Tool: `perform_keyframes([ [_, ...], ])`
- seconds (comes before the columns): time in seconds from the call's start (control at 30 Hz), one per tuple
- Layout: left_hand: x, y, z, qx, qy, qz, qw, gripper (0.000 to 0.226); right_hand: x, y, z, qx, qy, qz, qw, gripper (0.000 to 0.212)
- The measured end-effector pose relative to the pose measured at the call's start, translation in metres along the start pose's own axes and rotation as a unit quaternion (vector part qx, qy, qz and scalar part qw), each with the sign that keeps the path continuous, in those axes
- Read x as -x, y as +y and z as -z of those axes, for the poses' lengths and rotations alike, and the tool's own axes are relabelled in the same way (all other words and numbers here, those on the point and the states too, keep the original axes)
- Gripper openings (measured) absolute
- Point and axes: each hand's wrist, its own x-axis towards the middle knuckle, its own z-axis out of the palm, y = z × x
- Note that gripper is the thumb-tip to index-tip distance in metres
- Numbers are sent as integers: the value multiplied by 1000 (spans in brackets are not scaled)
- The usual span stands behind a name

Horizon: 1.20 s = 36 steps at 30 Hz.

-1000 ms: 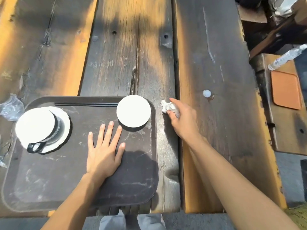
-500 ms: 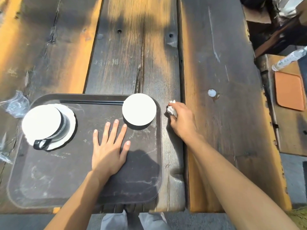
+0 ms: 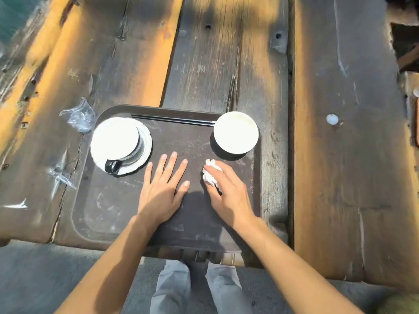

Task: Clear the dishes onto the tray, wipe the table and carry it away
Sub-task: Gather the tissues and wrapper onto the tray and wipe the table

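A dark brown tray (image 3: pixel 108 214) lies at the near edge of the wooden table (image 3: pixel 226 64). On its left stands a black-handled cup (image 3: pixel 115 139) on a white saucer (image 3: pixel 146 141). A white bowl (image 3: pixel 235 132) sits at its far right corner, with black chopsticks (image 3: pixel 172 120) along the far rim. My left hand (image 3: pixel 162 189) rests flat on the tray's middle, fingers spread. My right hand (image 3: pixel 229 193) is over the tray's right part, holding a crumpled white tissue (image 3: pixel 210 174) against the tray surface.
Crumpled clear plastic wrap (image 3: pixel 79 116) lies on the table left of the tray, and more scraps (image 3: pixel 60 175) sit nearer the front. A small white spot (image 3: pixel 332 118) marks the right plank. My legs show below the table edge.
My right hand has carried the tissue from the table plank beside the tray to the left, onto the tray. The left hand stays flat on the tray. The view has shifted.
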Motion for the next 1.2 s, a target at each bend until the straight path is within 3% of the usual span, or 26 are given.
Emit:
perform_keyframes([
  [0.1, 11, -10, -2, -5, 5, 23, 1000, 58, 1, -1, -27, 51, -64, 34, 996, 37],
  [0.2, 12, -12, -4, -4, 14, 31, 999, 58, 0, 0, -35, 84, -75, 32, 993, 35],
  [0.53, 13, -10, -2, -15, 30, 31, 999, 58, 22, 18, 3, 111, 19, -76, 991, 43],
  [0.7, 13, -9, -2, -19, 23, 34, 999, 59, 33, 28, 2, 187, -66, -53, 979, 59],
  [0.83, 13, -8, -1, -21, 6, 37, 999, 60, 30, 19, 3, 160, -58, -91, 981, 76],
  [0.97, 12, -8, -1, -16, -8, 36, 999, 59, 23, 12, 2, 201, -74, -12, 977, 67],
  [1.2, 18, -4, 24, 37, -79, 60, 994, 62, 24, 19, 15, 277, -180, -6, 944, 69],
])
